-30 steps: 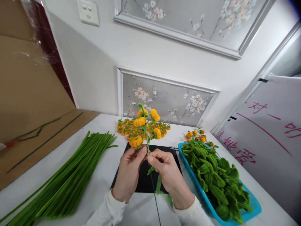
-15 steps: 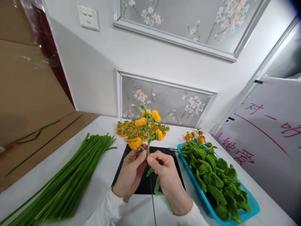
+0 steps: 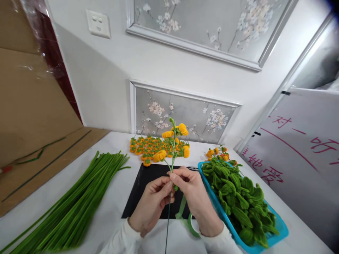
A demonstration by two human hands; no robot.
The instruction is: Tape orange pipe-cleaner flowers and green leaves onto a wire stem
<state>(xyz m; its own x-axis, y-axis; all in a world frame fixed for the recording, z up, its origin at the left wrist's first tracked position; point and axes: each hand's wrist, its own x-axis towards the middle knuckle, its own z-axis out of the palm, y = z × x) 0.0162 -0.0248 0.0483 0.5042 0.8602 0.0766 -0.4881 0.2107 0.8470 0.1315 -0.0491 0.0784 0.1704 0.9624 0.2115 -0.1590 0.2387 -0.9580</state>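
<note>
Over the black mat [image 3: 140,180] I hold a flower stem [image 3: 173,158] upright, with orange ruffled blossoms on its side branches and a green bud at the top. The thumb and fingers of my right hand [image 3: 194,192] pinch it just below the lowest branch. My left hand [image 3: 152,204] is closed at the stem slightly lower, its fingertips partly hidden. Below both hands a thin dark green wire [image 3: 167,222] runs down toward me. A roll of green tape [image 3: 194,227] lies beside my right wrist, and a strip of it stretches across the mat.
Green fuzzy stems [image 3: 87,204] lie in a bundle at left. A blue basket [image 3: 283,231] of green fuzzy leaves [image 3: 242,201] stands at right. Small orange flowers [image 3: 147,146] cover the table's back, with another cluster [image 3: 219,153] behind the basket. The wall [image 3: 113,102] rises behind.
The flower stem has shifted slightly right and leans a little. My left hand has slid lower, away from the lowest blossom's branch. The tape roll has come into view beside my right wrist.
</note>
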